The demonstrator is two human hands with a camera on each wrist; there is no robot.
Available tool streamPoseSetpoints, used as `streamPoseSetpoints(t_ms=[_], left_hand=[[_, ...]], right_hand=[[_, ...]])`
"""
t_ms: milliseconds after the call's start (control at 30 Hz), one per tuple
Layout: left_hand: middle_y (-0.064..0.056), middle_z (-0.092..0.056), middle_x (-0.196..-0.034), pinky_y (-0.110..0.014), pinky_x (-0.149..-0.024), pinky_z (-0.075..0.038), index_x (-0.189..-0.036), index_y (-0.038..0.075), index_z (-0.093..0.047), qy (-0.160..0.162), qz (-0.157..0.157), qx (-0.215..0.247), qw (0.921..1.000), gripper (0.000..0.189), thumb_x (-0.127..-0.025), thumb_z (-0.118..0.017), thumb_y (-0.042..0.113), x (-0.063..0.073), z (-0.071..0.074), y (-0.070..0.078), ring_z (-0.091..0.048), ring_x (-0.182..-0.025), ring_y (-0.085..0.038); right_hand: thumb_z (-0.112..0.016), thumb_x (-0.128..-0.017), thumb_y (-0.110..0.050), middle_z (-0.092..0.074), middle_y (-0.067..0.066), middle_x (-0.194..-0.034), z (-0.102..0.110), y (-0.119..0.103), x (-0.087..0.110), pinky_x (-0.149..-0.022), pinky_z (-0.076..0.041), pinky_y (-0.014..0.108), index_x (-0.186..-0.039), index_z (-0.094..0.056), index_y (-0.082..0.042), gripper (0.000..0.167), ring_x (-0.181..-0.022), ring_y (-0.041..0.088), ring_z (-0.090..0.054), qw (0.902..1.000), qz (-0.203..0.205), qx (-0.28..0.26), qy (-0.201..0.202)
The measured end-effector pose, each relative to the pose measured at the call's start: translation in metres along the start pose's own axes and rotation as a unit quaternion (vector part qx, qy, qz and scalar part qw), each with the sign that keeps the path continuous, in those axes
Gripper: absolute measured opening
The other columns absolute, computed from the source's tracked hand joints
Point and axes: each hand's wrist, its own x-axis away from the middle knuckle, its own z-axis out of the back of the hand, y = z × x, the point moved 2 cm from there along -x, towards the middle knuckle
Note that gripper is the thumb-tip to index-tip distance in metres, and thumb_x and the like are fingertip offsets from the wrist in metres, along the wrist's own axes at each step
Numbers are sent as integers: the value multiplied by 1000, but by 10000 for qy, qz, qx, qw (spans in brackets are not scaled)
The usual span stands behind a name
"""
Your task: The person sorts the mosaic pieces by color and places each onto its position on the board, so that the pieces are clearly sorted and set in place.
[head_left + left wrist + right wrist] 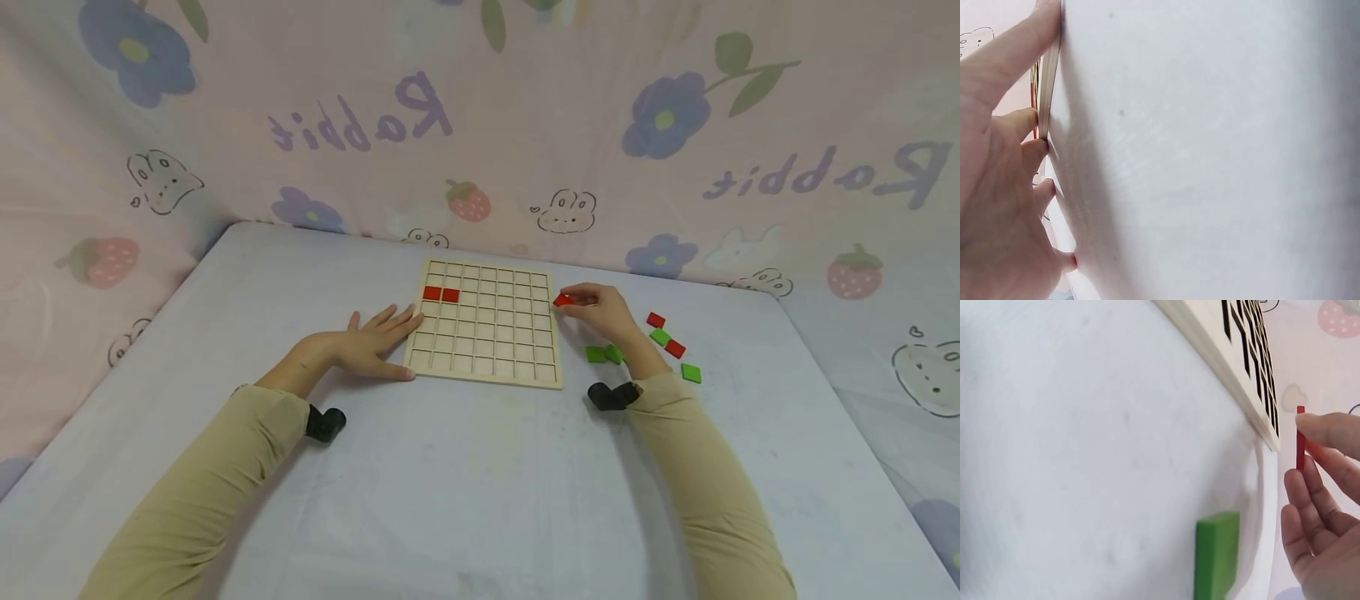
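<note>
A square wooden grid board (487,333) lies on the table, with two red tiles (450,295) side by side in cells near its upper left. At the board's left edge rests my left hand (371,343), fingers spread and straight, fingertips right at the rim; the left wrist view shows the same hand (1004,162) along the board's side. My right hand (600,308) pinches a red tile (562,300) between thumb and fingers just beyond the board's right edge. Seen edge-on in the right wrist view, that red tile (1300,437) is raised above the table.
Two green tiles (596,355) lie by the right wrist. Further right are loose red tiles (656,320) and green tiles (691,373) on the white table (465,475). A printed cloth (510,125) hangs behind the table. Each wrist wears a black camera (611,397).
</note>
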Motion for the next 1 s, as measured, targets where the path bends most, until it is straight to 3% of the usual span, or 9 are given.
streamPoseSetpoints(t_ms=[300,600,1000], left_hand=[[-11,9,-162,-70,-105,16,-155,14,-1,22,31,11,10000,95,-90,-59,51,0,0,-1,15,-147,-36],[-9,10,-162,-69,-106,16,-155,15,0,0,40,-38,10000,95,-90,-59,53,-1,0,-2,16,-147,-34],[-9,10,-162,-69,-106,17,-156,15,0,-29,43,37,10000,96,-90,-59,52,-1,-1,-3,17,-147,-34]], right_hand=[[-69,-88,-21,-62,16,-122,-8,-9,-6,-85,-44,32,-127,-61,-6,42,-106,27,-55,10000,13,-35,-57],[-71,-87,-24,-62,14,-123,-18,-18,-12,-94,-43,38,-127,-62,-8,44,-109,27,-54,9996,45,-215,-151],[-72,-86,-24,-63,12,-120,-33,-36,-15,-85,-45,31,-126,-63,-10,44,-108,24,-55,9993,112,-222,-263]])
